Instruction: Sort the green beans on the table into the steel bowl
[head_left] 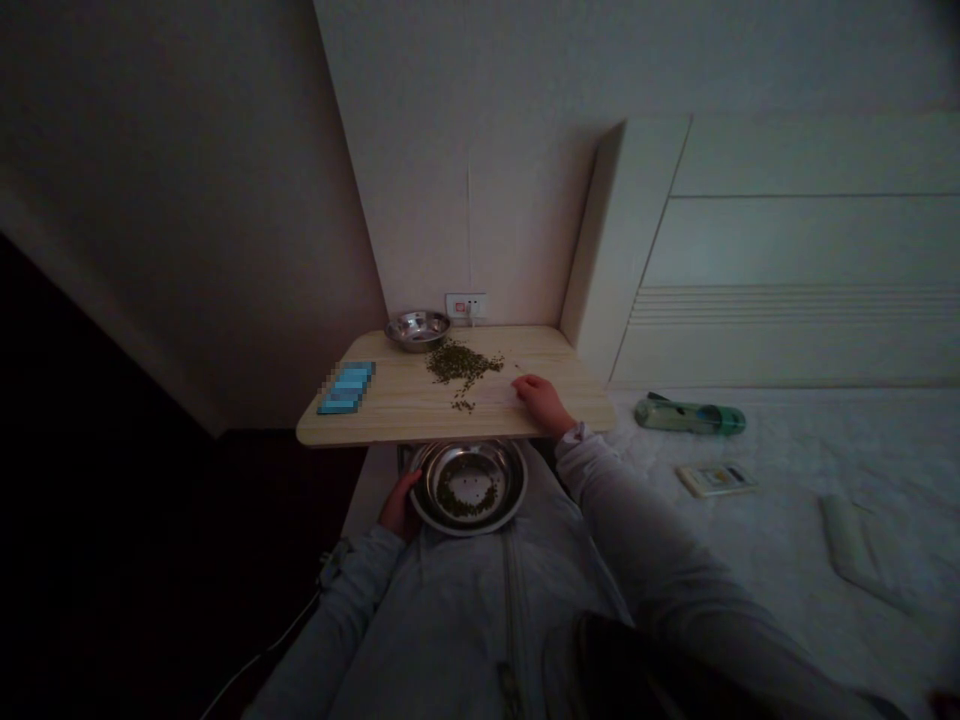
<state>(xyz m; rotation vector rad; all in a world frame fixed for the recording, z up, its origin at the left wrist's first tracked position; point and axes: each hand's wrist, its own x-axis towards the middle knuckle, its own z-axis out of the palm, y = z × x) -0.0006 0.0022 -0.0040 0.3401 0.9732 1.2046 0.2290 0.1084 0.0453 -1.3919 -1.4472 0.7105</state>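
My left hand (pixel 402 508) grips the left rim of a steel bowl (pixel 519 497), which sits on my lap below the table's front edge. Small dark green grains, bean-like, lie in a ring inside that bowl. On the small wooden table (pixel 375 428), a loose heap of the same green grains (pixel 454 362) spreads toward the front. My right hand (pixel 543 402) is to the right of the heap, low over the tabletop, fingers curled together in a pinch; what they hold, if anything, is too small to see.
A second steel bowl (pixel 418 331) stands at the table's back left, and a blurred blue item (pixel 347 388) lies at its left end. A wall socket (pixel 466 306) is behind. To the right, a green bottle (pixel 690 415) and a phone-like object (pixel 717 479) lie on the bed (pixel 787 560).
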